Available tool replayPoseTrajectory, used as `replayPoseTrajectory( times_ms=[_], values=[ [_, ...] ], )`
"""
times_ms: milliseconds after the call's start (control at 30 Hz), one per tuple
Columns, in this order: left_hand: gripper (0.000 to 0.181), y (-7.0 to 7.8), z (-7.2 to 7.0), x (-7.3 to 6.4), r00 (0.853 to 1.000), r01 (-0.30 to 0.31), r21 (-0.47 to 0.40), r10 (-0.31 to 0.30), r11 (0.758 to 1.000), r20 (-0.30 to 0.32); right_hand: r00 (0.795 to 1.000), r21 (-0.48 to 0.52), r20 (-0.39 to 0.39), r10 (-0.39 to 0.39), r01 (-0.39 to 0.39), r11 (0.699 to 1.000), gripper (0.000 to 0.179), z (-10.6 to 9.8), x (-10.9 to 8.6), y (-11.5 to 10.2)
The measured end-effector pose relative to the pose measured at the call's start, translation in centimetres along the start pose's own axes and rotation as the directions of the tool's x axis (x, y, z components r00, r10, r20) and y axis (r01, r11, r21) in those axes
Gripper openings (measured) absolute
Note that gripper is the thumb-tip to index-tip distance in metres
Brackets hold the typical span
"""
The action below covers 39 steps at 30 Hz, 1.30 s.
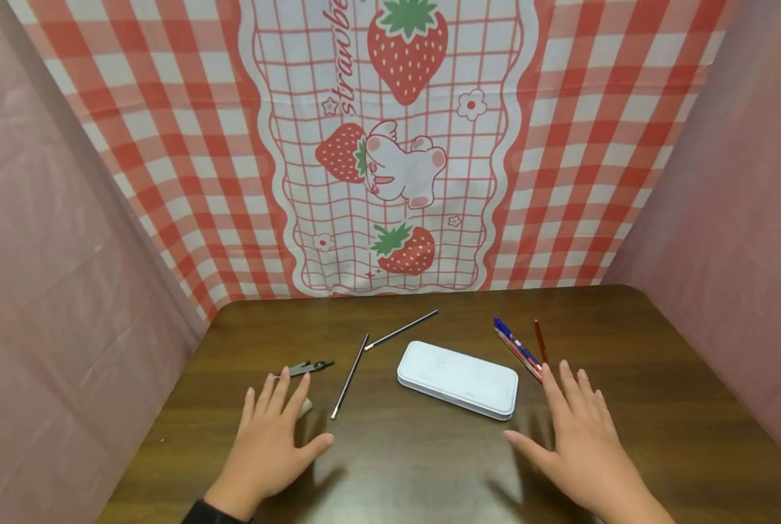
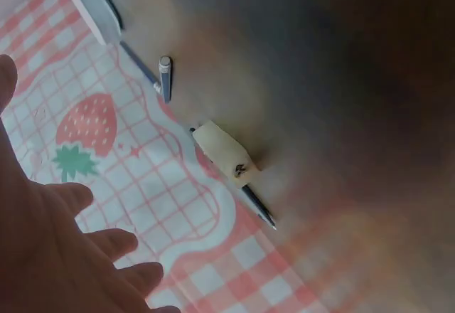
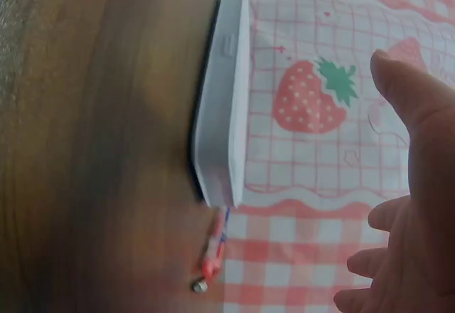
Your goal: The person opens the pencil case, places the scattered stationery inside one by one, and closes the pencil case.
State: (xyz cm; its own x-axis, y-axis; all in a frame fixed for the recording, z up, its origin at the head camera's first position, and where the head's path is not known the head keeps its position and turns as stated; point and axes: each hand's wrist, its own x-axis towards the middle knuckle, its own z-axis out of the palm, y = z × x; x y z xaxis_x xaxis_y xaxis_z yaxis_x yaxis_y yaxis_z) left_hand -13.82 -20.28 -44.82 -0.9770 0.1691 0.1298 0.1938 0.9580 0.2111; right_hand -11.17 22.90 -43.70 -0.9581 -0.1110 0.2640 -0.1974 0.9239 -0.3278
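Observation:
Both hands hover over the table with fingers spread, holding nothing. The left hand (image 1: pixel 268 444) is nearest a cream-coloured eraser (image 2: pixel 224 149) and a metal drawing compass (image 1: pixel 310 369), which its fingers partly cover in the head view. The right hand (image 1: pixel 580 451) is to the right of a closed white pencil case (image 1: pixel 458 380), apart from it. Just beyond its fingertips lie a blue pen (image 1: pixel 516 340), a pink-red pen (image 1: pixel 520 354) beside it, and a reddish-brown pencil (image 1: pixel 540 338). In the right wrist view, the case (image 3: pixel 220 107) appears side-on.
Two dark pencils lie left of the case, one (image 1: pixel 349 377) pointing toward the person, the other (image 1: pixel 401 330) slanting to the back. A strawberry-patterned checked cloth (image 1: pixel 390 160) hangs behind the brown table (image 1: pixel 390 466). Pink curtains (image 1: pixel 718 218) flank both sides.

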Motion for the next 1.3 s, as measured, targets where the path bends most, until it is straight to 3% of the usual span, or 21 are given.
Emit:
replayPoseTrajectory(
  times_ms=[233,400,567,733,933,1000,1133,1300],
  values=[
    [0.098,1.2,-0.2,2.5,0.996,-0.084,-0.016,0.085,0.996,0.025,0.992,-0.016,0.12,-0.037,0.039,0.999,0.107,1.1,1.6,-0.6],
    [0.098,3.0,0.3,4.1,0.989,-0.136,0.016,0.135,0.991,0.061,0.989,-0.033,0.139,-0.056,0.061,0.998,0.102,2.3,2.6,-0.3],
    [0.095,4.9,1.4,5.3,0.974,-0.201,0.017,0.198,0.979,0.112,0.987,0.008,0.159,-0.034,0.033,0.999,0.105,3.4,3.7,0.1],
    [0.093,6.7,2.2,6.7,0.946,-0.302,0.057,0.291,0.952,0.145,0.979,0.1,0.202,0.012,-0.032,0.994,0.111,4.5,4.8,0.3],
    [0.088,8.9,3.2,8.1,0.88,-0.452,0.117,0.42,0.884,0.224,0.967,0.216,0.25,0.052,-0.108,0.97,0.118,5.7,5.6,1.0],
    [0.086,9.5,3.5,8.5,0.865,-0.476,0.131,0.436,0.87,0.251,0.964,0.229,0.259,0.061,-0.122,0.966,0.119,5.9,5.7,1.2],
    [0.084,10.6,4.1,9.4,0.853,-0.494,0.169,0.437,0.853,0.284,0.964,0.27,0.254,0.076,-0.146,0.952,0.115,6.3,6.1,1.6],
    [0.081,11.7,4.6,9.9,0.843,-0.494,0.171,0.421,0.853,0.335,0.965,0.301,0.242,0.103,-0.176,0.937,0.109,6.5,6.4,2.0]
  ],
)
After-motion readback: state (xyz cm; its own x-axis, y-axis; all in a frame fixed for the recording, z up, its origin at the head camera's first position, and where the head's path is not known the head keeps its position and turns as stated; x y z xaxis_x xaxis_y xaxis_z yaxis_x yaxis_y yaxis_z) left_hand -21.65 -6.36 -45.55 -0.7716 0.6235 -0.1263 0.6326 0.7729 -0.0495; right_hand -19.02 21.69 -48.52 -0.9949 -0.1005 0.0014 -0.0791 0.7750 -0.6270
